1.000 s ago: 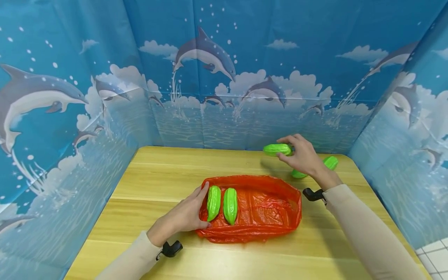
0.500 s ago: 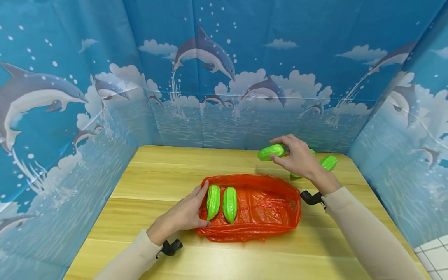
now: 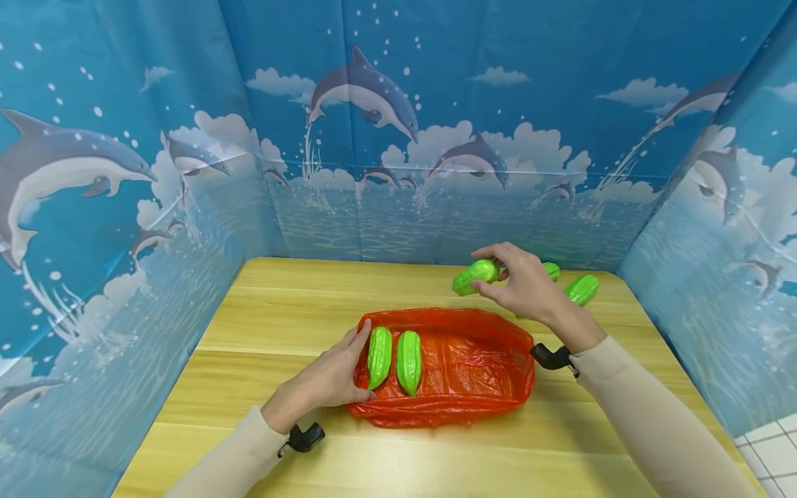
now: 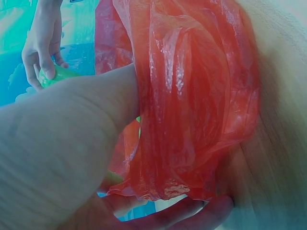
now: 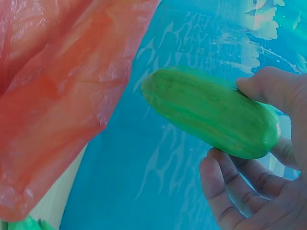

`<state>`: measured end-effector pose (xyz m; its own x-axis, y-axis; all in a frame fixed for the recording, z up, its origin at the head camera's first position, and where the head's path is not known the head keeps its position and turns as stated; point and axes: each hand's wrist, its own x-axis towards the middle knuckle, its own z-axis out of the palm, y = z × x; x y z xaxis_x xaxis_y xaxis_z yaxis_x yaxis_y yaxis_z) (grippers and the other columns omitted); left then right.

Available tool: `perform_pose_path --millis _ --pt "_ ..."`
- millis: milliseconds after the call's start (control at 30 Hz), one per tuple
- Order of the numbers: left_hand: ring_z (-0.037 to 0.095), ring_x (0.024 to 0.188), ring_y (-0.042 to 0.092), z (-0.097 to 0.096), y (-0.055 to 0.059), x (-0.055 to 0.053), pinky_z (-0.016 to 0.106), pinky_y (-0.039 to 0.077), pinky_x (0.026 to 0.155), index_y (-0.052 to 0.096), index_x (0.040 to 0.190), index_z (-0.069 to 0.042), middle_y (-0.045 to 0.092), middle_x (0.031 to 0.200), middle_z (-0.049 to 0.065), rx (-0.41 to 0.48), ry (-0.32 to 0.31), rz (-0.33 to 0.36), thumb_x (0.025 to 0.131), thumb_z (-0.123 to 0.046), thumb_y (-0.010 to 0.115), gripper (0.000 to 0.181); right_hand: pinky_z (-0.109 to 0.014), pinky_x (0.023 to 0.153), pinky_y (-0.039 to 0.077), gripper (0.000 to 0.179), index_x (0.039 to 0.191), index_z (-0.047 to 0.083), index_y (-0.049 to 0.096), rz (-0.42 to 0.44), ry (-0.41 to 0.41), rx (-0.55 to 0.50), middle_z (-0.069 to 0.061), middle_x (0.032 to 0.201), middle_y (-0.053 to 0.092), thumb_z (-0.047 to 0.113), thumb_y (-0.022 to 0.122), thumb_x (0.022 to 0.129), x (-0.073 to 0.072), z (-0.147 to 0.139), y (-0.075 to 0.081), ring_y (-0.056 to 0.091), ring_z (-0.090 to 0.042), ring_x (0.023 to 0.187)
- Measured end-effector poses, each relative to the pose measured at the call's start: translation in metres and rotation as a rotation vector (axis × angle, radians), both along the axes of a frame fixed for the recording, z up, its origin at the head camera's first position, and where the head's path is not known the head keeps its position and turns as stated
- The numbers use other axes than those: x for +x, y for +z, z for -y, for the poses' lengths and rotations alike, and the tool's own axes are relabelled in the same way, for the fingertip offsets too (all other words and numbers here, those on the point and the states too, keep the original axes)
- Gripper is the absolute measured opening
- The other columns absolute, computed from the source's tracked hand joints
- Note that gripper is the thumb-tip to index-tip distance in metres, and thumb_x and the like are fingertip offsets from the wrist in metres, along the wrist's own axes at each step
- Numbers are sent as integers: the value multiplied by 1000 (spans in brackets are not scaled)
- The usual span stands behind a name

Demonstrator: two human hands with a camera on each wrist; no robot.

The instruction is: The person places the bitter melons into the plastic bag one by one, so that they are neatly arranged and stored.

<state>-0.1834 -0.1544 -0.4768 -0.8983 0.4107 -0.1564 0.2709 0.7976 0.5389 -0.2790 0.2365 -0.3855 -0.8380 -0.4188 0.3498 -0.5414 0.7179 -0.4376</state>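
Note:
A red plastic bag point(image 3: 479, 360) lies on the table with its wide mouth spread upward. My left hand point(image 3: 333, 373) grips its left rim, thumb and fingers on either side of the plastic point(image 4: 187, 96). Inside, at the left end, two bright green ridged gourds point(image 3: 380, 356) rest side by side. Above the table, behind the bag, my right hand point(image 3: 523, 287) holds another green gourd point(image 3: 474, 278) by one end. The right wrist view shows thumb and fingertips around that end of the gourd point(image 5: 211, 112), its other end pointing toward the bag.
To the right, another green gourd point(image 3: 582, 289) lies on the wooden table point(image 3: 280, 283), and one more green piece point(image 3: 551, 270) is partly hidden behind my right hand. A blue dolphin-print curtain point(image 3: 386, 207) encloses the back and sides.
My right hand has moved slightly left and nearer with the gourd, whose free end has tipped downward. My left hand stays at the bag's rim.

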Motion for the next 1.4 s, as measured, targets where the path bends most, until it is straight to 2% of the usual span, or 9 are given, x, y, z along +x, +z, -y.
perform_pose_path --millis 133,367,600,767,1033,1400 --pt "51 167 51 0 0 0 64 51 132 12 189 -11 23 193 26 -5 -3 -4 88 -32 106 140 -44 91 68 48 150 12 76 -6 13 -10 -14 134 79 24 90 106 4 3 0 76 -25 106" --pt "52 166 51 0 -1 -1 63 52 132 11 189 -11 23 193 27 -7 -6 -5 89 -32 105 139 -53 91 69 50 150 11 75 -16 43 -17 -12 134 80 22 91 104 8 8 1 75 -22 104" --pt "52 167 51 1 -1 -2 67 51 132 11 189 -11 23 193 28 -12 -10 -3 89 -33 105 139 -44 91 68 51 150 12 74 -15 54 -12 -10 136 80 21 92 103 13 12 2 74 -21 105" --pt "52 166 52 1 -2 -2 65 52 132 11 189 -11 23 193 28 -20 -12 -8 89 -33 105 139 -50 92 69 51 150 12 74 -4 66 -16 -9 136 80 21 92 103 16 15 4 74 -22 106" --pt "52 166 51 1 -2 -3 65 51 132 11 189 -9 24 193 28 -17 -14 -13 89 -33 105 139 -51 94 71 50 149 11 73 11 82 -15 -9 134 80 24 92 104 21 20 6 76 -21 108" --pt "51 169 48 1 -2 -3 63 49 135 13 189 -8 24 192 29 -14 -14 -13 88 -31 105 138 -54 96 72 52 151 8 71 42 100 -17 -11 138 79 20 92 104 27 26 5 78 -27 112"
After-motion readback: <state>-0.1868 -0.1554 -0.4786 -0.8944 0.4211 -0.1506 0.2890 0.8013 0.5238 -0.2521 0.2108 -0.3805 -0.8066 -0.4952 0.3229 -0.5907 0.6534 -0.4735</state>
